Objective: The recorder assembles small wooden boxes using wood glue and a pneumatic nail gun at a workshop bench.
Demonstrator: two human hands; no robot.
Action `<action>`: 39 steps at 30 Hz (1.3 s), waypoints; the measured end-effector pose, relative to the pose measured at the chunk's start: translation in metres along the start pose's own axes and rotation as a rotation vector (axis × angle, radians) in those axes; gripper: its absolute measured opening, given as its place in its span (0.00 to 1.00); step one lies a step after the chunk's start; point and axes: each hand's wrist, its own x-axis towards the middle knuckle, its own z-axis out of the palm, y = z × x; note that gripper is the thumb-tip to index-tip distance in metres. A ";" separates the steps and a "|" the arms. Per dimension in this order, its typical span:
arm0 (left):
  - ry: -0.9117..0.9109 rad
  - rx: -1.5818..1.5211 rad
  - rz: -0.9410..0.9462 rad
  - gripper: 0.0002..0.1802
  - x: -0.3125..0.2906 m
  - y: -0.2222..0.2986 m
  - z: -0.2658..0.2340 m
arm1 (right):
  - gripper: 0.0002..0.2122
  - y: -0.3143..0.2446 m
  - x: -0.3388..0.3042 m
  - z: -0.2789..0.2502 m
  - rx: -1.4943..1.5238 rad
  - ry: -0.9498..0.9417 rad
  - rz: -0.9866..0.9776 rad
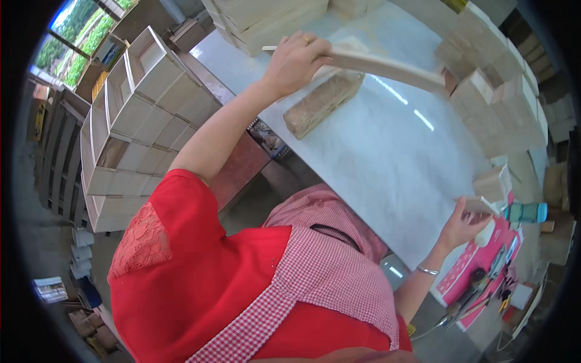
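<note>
Wooden board (pixel 387 69) is held up over the white table (pixel 393 151) by the left hand (pixel 299 57); its near end is gripped, and its other end is pointed at the stacked wood pieces (pixel 496 109) on the right; whether that end is touched by the stack cannot be told, as it is a bit blurred there.

The step in hand seems to be the lifting and carrying of wood, one piece in each hand; for the next move, a steady grip and a level board seem to be called for, so that the stack is not bumped; room should also be left above the brown block (pixel 324 103), which is set on the table just below the board.

The left hand is closed around the board, with the fingers bent over it; the right hand (pixel 463 227) is partly curled, and a small pale piece (pixel 480 206) is pinched between its thumb and fingers; how firmly it is squeezed cannot be told; the pink sheet (pixel 445 281) is laid near that hand, and the teal bottle (pixel 528 212) is stood beyond it.
</note>
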 end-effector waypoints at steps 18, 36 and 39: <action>-0.282 0.093 0.537 0.41 -0.025 0.108 0.043 | 0.45 -0.011 -0.077 -0.026 0.208 -0.503 0.096; -0.477 -0.374 0.586 0.51 0.003 0.194 0.026 | 0.42 -0.035 -0.083 0.012 0.399 -0.792 0.105; -0.474 -0.468 0.585 0.49 -0.003 0.197 0.025 | 0.42 -0.038 -0.081 0.022 0.440 -0.846 0.081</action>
